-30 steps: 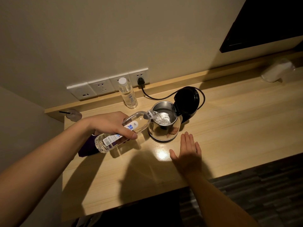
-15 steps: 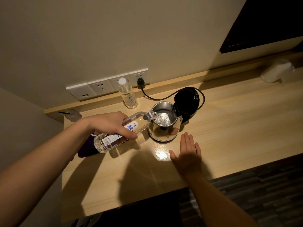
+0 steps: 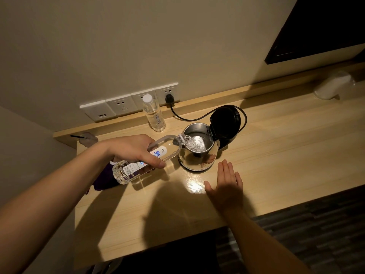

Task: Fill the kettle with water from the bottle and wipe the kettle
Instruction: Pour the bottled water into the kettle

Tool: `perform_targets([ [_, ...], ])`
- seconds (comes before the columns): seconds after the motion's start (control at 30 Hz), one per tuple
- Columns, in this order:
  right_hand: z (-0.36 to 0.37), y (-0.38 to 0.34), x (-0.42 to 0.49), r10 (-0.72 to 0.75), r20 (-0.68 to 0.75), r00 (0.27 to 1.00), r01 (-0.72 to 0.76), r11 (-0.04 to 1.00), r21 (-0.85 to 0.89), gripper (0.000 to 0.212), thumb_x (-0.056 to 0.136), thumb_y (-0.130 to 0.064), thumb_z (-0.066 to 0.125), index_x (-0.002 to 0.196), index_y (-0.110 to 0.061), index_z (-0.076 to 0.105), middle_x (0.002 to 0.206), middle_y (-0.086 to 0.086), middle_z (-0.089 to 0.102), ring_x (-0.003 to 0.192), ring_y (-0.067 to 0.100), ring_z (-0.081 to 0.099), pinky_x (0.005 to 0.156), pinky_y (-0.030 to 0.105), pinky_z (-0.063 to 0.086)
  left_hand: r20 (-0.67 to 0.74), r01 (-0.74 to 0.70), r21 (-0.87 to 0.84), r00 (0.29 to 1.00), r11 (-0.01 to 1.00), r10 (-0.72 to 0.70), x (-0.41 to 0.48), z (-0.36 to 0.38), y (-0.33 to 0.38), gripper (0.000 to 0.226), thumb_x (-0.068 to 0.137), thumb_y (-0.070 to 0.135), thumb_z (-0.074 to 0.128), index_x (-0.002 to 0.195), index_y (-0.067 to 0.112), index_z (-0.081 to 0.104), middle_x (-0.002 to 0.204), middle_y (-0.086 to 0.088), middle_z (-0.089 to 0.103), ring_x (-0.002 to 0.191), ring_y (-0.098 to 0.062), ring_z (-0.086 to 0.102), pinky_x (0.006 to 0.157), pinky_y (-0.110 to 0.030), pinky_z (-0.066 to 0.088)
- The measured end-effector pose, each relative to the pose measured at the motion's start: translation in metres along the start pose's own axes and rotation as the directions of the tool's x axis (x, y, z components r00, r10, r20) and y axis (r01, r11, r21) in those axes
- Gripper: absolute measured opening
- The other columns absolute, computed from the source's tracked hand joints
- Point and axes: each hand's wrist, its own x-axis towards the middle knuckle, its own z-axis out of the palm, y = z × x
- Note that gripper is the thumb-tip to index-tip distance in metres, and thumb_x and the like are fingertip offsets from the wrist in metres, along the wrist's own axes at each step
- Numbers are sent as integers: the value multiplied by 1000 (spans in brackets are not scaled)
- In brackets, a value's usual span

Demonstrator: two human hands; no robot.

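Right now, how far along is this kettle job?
Done: the kettle lid is open. In hand: the left hand tips the bottle, water running into the kettle; the right hand rests flat on the desk. Left: finishing the pour and wiping.

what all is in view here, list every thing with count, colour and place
kettle: 1, shiny steel, desk centre, black lid open
tilted bottle: 1, clear, mouth at kettle rim, pouring
upright bottle: 1, clear, white cap, by the sockets
wall sockets: row of four, white, wall above desk
plug and cord: 1, black, rightmost socket
purple cloth: 1, under left forearm
desk: 1, light wood
pale object: 1, far right, unclear
left hand: holds tilted bottle
right hand: flat on desk
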Motion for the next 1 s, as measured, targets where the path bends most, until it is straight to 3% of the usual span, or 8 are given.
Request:
perform_targets([
  [0.27, 0, 1, -1, -8, -8, 1000, 8, 1000, 4, 91, 83, -60, 62, 155, -6, 45, 164, 15, 44, 153, 30, 41, 118, 52, 40, 1, 2, 22, 1000, 1000, -2, 1, -1, -2, 54, 72, 56, 83, 92, 7, 73, 82, -6, 74, 73, -20, 68, 68, -34, 52],
  [0.47, 2, 2, 0, -7, -13, 1000, 7, 1000, 3, 91, 84, -60, 59, 155, -7, 44, 164, 14, 44, 153, 28, 41, 118, 51, 39, 9, 1, 60, 1000, 998, -1, 0, -2, 0, 53, 69, 61, 81, 88, 12, 73, 75, 5, 73, 64, -9, 66, 59, -20, 49],
  [0.77, 6, 3, -1, -10, -24, 1000, 10, 1000, 6, 90, 85, -60, 61, 155, -7, 45, 163, 14, 45, 153, 29, 41, 118, 51, 39, -1, 3, 112, 1000, 994, -3, 0, -3, 2, 61, 68, 63, 79, 90, 6, 73, 74, 4, 71, 64, -11, 61, 62, -26, 47],
  [0.9, 6, 3, -1, -12, -30, 999, 12, 1000, 1, 91, 84, -59, 62, 156, -7, 44, 164, 14, 44, 153, 28, 40, 118, 51, 38, -19, 3, 127, 1000, 992, 0, -1, -2, 3, 63, 67, 63, 80, 87, 3, 72, 69, 7, 67, 60, -7, 56, 57, -18, 43],
  [1.0, 7, 4, -1, -13, -30, 999, 13, 1000, 1, 91, 84, -60, 61, 156, -7, 43, 164, 14, 44, 153, 28, 40, 118, 51, 38, -22, 4, 149, 1000, 989, -1, -1, -3, 5, 70, 66, 65, 79, 88, -1, 70, 69, 4, 64, 60, -9, 54, 57, -19, 41],
])
